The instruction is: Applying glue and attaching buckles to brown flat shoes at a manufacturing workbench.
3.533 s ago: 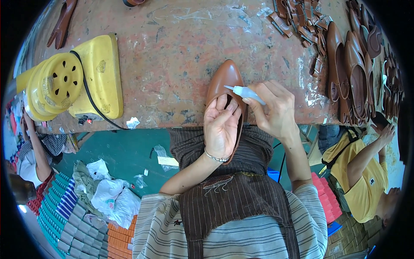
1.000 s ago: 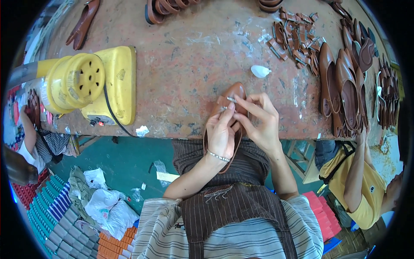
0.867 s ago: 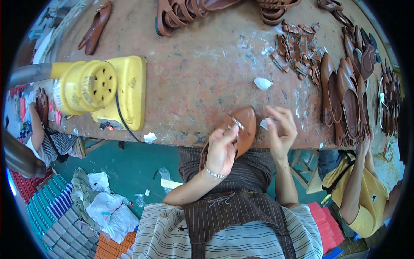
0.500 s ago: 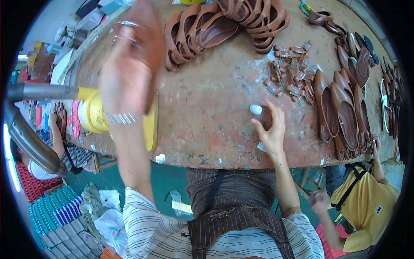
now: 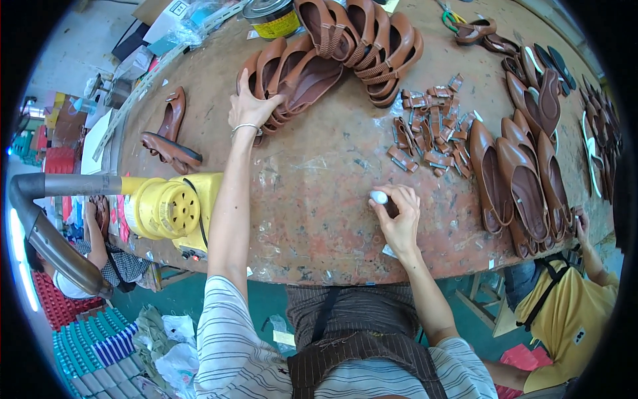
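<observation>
White btl [image 5: 379,197] clasped in R grip [image 5: 401,223] — L grip [image 5: 252,110] at brown shoes [image 5: 311,84], can't tell if holding

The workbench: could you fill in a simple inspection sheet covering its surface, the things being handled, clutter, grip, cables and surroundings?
Surface: workbench brown, worn and stained, with pale smears.
Things handled: brown shoes nested in a curved row; small white bottle in use by one hand.
Clutter: loose brown straps heaped right of the row; tin behind it; pale scrap beside the right wrist.
Grip: left hand spread at the row's left end, hold unclear; right hand pinches the bottle.
Cables: black cord beside the yellow machine; ends unclear.
Surroundings: person in yellow at right; plastic bags on the floor, lower left.
</observation>
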A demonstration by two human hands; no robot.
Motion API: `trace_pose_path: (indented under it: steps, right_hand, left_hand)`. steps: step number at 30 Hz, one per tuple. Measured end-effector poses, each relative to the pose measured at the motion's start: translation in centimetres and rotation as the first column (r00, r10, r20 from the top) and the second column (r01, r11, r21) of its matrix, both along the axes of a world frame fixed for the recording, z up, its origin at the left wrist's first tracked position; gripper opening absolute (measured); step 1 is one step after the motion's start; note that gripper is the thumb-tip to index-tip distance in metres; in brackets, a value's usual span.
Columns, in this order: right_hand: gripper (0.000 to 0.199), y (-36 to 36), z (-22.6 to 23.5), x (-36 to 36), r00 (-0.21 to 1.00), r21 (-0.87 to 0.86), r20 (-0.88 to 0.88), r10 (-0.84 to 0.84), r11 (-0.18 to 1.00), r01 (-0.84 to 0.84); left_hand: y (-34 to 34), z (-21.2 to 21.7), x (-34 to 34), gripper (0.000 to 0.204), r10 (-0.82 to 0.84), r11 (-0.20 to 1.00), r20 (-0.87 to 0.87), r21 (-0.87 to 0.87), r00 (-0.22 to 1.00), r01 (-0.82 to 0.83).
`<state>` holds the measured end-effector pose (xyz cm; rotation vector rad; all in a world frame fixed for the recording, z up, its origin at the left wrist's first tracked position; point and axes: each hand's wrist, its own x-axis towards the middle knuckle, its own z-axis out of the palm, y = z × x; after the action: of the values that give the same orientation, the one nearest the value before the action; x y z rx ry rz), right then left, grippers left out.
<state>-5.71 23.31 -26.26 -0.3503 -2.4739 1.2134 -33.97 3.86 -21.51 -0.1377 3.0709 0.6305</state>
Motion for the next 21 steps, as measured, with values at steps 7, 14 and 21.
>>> trace_pose_path:
  steps: [7, 14, 21]
  right_hand:
    - [0.021, 1.1, 0.4, 2.1, 0.998, -0.218, -0.054, -0.039, 0.976, 0.026]
    - [0.021, 1.5, 0.9, 5.6, 0.998, -0.321, -0.06, -0.029, 0.947, 0.008]
    - [0.021, 0.9, 1.2, 7.4, 0.999, -0.344, -0.024, -0.038, 0.938, 0.027]
  left_hand:
    - [-1.8, 2.1, 9.0, 0.081, -0.053, 0.998, -0.148, -0.026, 0.988, 0.05]
    - [-7.1, 2.6, 24.0, 0.07, -0.201, 0.954, -0.272, -0.27, 0.941, 0.126]
    - [-2.0, 4.1, 20.8, 0.052, -0.502, 0.864, -0.135, -0.054, 0.854, 0.5]
